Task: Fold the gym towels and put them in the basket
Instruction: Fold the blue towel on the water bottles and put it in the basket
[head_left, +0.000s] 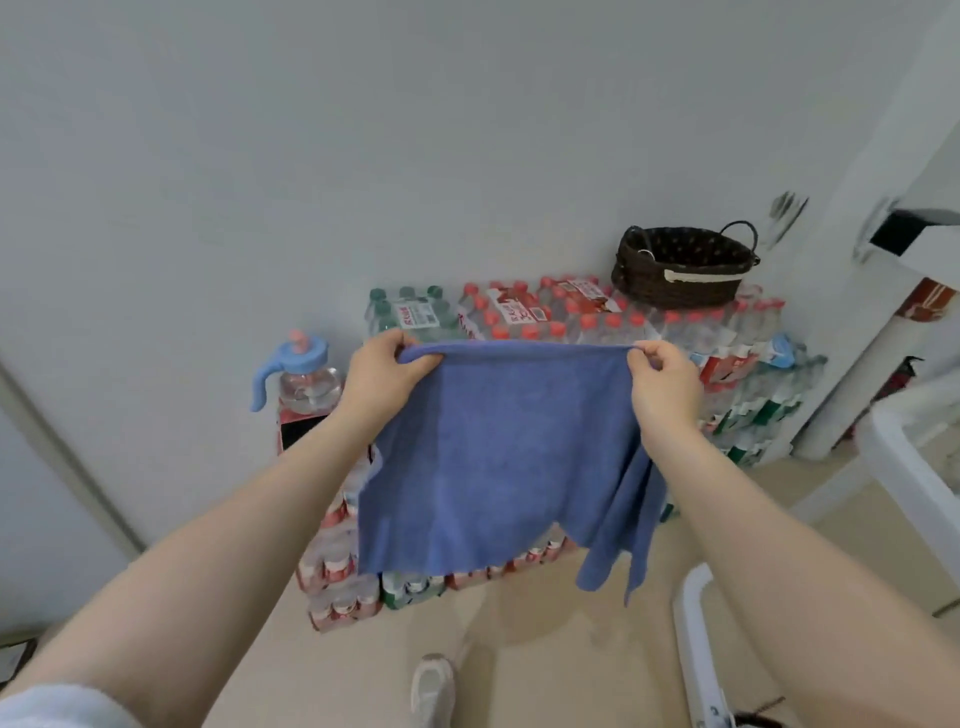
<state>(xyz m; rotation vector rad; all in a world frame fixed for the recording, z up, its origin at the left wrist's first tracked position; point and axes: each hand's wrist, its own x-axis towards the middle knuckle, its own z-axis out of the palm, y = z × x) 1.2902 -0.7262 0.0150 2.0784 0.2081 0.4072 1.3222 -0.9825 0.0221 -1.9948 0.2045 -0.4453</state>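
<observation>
A blue towel (498, 452) hangs in the air in front of me, stretched along its top edge. My left hand (382, 374) pinches the top left corner and my right hand (662, 384) pinches the top right corner. The towel's lower right part droops in loose folds. A dark woven basket (680, 280) with a white strap stands behind, at the right end of the stacked water bottle packs (571, 317); what it holds cannot be made out.
The bottle packs are piled against the white wall. A large water jug (304, 379) with a blue handle sits to their left. White plastic furniture (904, 462) stands at the right, and my shoe (434, 686) shows on the beige floor.
</observation>
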